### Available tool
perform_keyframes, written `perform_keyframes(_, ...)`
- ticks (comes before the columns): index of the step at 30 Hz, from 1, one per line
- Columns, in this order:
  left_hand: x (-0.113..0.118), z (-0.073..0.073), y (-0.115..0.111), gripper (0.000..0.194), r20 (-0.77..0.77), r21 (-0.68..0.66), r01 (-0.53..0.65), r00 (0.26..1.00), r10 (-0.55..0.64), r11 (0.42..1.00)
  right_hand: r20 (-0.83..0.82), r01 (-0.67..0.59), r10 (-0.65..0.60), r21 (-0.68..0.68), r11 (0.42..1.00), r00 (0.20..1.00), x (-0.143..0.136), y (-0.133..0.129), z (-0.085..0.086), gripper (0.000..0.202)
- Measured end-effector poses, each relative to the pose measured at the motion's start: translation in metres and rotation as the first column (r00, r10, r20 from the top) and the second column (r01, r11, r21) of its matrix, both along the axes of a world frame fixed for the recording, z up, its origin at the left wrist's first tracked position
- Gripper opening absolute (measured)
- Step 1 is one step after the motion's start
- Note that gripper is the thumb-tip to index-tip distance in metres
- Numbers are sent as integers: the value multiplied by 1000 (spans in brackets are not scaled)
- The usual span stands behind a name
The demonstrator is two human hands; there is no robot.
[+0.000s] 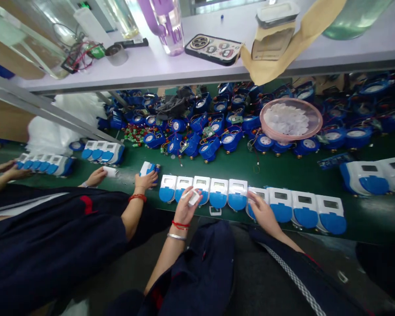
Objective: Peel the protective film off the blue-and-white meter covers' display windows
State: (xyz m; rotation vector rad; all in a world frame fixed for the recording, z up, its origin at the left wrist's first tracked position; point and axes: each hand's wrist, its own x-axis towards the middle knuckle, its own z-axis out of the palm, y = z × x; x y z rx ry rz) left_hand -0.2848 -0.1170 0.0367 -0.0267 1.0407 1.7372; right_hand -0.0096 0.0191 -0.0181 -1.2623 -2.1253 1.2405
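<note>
Left fingers (187, 192) pinching white piece (193, 198) | right fingers (255, 200) nearer meter (260, 191), can't tell grip | meter rightward of piece, surface's (283, 170) near edge

shelf (145, 69) | phone (215, 49) (lenses up) | purple-lettered bottle (171, 31) just beside it

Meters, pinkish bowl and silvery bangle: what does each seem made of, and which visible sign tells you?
Meters: probably hard plastic, smooth and slightly shiny, with rounded, moulded-looking edges.
Bowl: likely plastic, smooth and translucent, though glass remains possible.
Bangle: apparently polished metal, judging by its bright silvery sheen.
</note>
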Motion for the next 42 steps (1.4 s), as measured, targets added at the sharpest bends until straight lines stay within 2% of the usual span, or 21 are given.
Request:
perform_keyframes(2, 29, -7, -2, 46, 3, 57, 77, 997, -77, 995, -120, -208, 200, -55, 977, 972, -43, -15, 22, 43)
perform_keyframes(3, 36, -7, -4, 50, -4, 95, 135, 991, -135, 986, -156, -263, 253, -47, 964, 955, -60, -21, 32, 43)
perform_keyframes(5, 39, -4, -8, 55, -44, 146, 229, 973, -225, 962, -187, -314, 305, -18, 949, 934, -85, -32, 47, 42)
perform_keyframes(7, 34, 1, -16, 56, -113, 144, 249, 966, -234, 958, -193, -311, 304, -5, 950, 933, -103, -44, 56, 42)
perform_keyframes(12, 7, 7, -49, 53, -236, 114, 203, 956, -172, 972, -216, -215, 224, 66, 974, 950, -146, -89, 62, 44)
perform_keyframes(15, -15, 6, -76, 51, -279, 116, 180, 950, -142, 977, -236, -149, 158, 52, 987, 959, -176, -123, 61, 45)
perform_keyframes(19, -43, 3, -106, 49, -390, 68, 155, 913, -117, 986, -323, -109, 76, -84, 990, 943, -209, -166, 52, 45)
perform_keyframes(23, -57, 0, -120, 45, -502, 54, 178, 855, -128, 982, -435, -31, -86, -254, 967, 896, -227, -192, 46, 43)
perform_keyframes(27, -61, -3, -120, 45, -574, 45, 195, 808, -135, 980, -563, -77, -237, -477, 876, 791, -235, -198, 50, 42)
perform_keyframes(29, -63, -5, -117, 45, -615, 21, 191, 777, -138, 981, -601, -117, -279, -534, 837, 749, -238, -197, 54, 41)
perform_keyframes(31, -65, -7, -113, 44, -680, -16, 169, 721, -135, 985, -616, -140, -286, -549, 824, 734, -241, -194, 56, 40)
perform_keyframes(33, -65, -8, -109, 42, -766, -49, 120, 633, -114, 992, -618, -153, -256, -530, 834, 744, -244, -191, 58, 42)
perform_keyframes(37, -64, -10, -101, 36, -905, -79, 14, 419, -78, 997, -565, -162, -107, -405, 900, 818, -251, -183, 60, 47)
perform_keyframes(39, -61, -12, -94, 37, -924, -84, -28, 375, -68, 996, -527, -181, -29, -343, 922, 850, -254, -176, 61, 50)
perform_keyframes(42, -56, -15, -82, 37, -918, -92, -67, 392, -59, 994, -485, -208, 43, -292, 933, 873, -254, -163, 61, 53)
